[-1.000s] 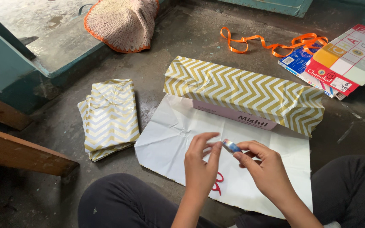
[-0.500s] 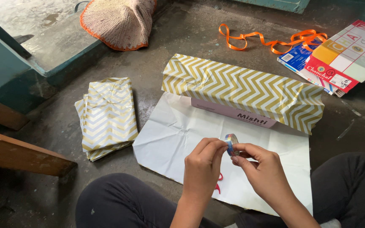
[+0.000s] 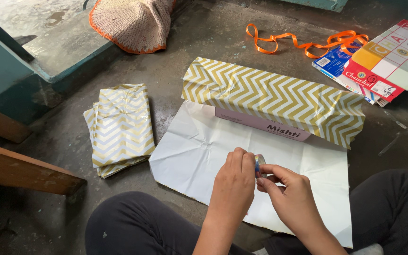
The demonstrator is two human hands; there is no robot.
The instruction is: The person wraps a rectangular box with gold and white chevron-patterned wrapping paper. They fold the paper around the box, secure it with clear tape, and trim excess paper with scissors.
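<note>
Both my hands meet over the white underside of a sheet of wrapping paper [image 3: 199, 146] spread on the floor. My left hand [image 3: 234, 182] and my right hand [image 3: 291, 198] pinch a small roll of tape [image 3: 259, 164] between their fingertips. Just beyond them lies a long pink box [image 3: 265, 125], partly covered by the gold-and-white zigzag side of the paper [image 3: 270, 92] folded over its top.
A folded stack of the same zigzag paper [image 3: 121, 127] lies to the left. An orange ribbon [image 3: 303, 42] and colourful books [image 3: 383, 61] sit at the far right. A knitted pink-and-orange piece [image 3: 135, 21] rests on a teal step [image 3: 48, 61]. Wooden beams [image 3: 20, 170] cross the left edge.
My hands have drawn closer together around the tape roll, which has turned on edge between my fingers. The view has shifted slightly.
</note>
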